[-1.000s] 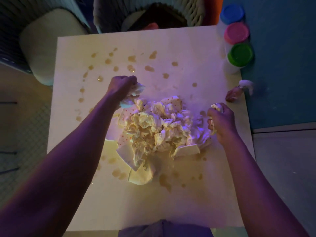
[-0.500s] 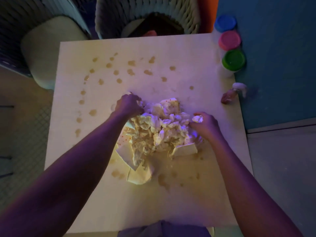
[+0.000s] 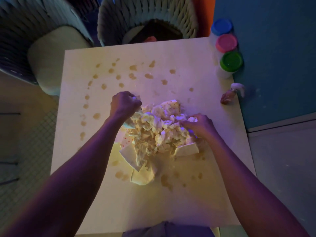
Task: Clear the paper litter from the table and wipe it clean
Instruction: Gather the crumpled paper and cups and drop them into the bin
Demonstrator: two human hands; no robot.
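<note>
A heap of crumpled paper litter (image 3: 157,134) lies in the middle of a pale square table (image 3: 153,202), with flat torn pieces at its near side. My left hand (image 3: 124,105) grips crumpled paper at the heap's far left edge. My right hand (image 3: 200,124) clutches a wad of paper at the heap's right side. Brown liquid spots (image 3: 133,67) dot the tabletop around the heap, mostly at the far left and near the front.
Three tubs with blue (image 3: 221,27), pink (image 3: 226,43) and green (image 3: 231,61) lids stand at the table's far right corner. A small spray bottle (image 3: 230,95) lies at the right edge. A woven basket (image 3: 147,19) and a cushioned chair (image 3: 51,53) stand beyond the table.
Both hands have closed in on the heap, the right one moving left from the table's right side, pushing the paper into a tighter pile.
</note>
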